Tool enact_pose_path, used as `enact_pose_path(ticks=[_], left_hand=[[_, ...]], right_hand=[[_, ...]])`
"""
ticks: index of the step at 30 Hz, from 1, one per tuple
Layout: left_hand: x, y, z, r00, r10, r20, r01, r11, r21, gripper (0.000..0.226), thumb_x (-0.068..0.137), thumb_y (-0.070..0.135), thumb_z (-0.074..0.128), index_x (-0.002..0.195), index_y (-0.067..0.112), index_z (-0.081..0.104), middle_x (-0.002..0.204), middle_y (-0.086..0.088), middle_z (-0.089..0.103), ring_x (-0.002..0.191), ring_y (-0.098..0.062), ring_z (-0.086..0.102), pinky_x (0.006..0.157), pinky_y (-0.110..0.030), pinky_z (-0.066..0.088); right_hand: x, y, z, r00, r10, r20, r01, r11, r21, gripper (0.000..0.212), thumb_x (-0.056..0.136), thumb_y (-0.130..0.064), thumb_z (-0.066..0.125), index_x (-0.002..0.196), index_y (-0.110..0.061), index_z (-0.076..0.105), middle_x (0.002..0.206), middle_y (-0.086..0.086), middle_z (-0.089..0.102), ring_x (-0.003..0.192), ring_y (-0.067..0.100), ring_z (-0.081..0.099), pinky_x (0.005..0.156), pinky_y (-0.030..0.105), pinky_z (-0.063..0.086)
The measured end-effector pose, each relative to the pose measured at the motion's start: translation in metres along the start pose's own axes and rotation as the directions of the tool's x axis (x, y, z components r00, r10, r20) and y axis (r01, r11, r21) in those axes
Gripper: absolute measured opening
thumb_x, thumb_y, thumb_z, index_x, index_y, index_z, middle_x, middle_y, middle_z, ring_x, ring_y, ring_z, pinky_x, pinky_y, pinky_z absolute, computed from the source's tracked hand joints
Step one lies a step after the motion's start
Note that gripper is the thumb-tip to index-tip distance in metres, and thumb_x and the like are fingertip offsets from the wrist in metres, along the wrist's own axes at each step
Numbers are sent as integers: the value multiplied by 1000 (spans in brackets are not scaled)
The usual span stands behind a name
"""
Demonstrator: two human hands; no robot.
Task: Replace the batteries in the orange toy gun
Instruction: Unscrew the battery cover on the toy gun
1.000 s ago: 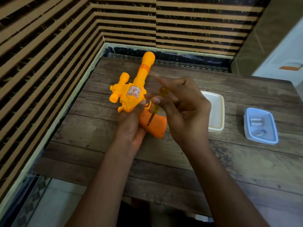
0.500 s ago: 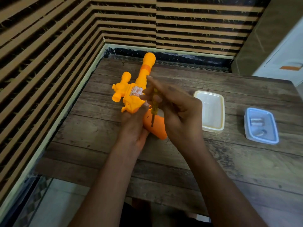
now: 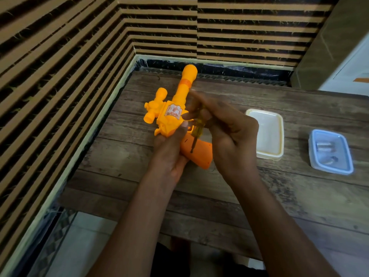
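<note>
Right hand [image 3: 229, 134] lowered screwdriver [image 3: 196, 129] onto orange toy gun [image 3: 175, 116] grip; left hand [image 3: 169, 150] clamped gun | unscrewing apparently underway

toy gun [image 3: 171, 120]: 1 | screwdriver [image 3: 196, 129]: 1 | hands: 2, left [image 3: 169, 154], right [image 3: 229, 136] | lidded containers: 2, white [image 3: 267, 134], blue-rimmed [image 3: 330, 151] | batteries [image 3: 324, 146] in blue-rimmed one: 2 | table [image 3: 219, 196]: 1
</note>
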State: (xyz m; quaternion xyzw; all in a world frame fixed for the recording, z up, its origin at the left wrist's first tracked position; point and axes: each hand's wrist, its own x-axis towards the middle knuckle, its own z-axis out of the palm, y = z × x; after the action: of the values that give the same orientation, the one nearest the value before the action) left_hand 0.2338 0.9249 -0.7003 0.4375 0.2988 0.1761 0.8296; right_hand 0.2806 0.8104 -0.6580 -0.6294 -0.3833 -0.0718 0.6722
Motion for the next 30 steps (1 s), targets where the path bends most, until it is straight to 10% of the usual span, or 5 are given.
enact_pose_path(ticks=[30], left_hand=[[4,-8,5,1000,-20,-5,20,1000,-24,40,100,16,67,140,18,62,131,-13,73,122,-32,70,99,-66,55]], right_hand=[[-2,4,-9,996,-57,-72,40,975,-218,22,92,-14,78,112,-6,77,97,6,69,87,14,67,73,28,53]])
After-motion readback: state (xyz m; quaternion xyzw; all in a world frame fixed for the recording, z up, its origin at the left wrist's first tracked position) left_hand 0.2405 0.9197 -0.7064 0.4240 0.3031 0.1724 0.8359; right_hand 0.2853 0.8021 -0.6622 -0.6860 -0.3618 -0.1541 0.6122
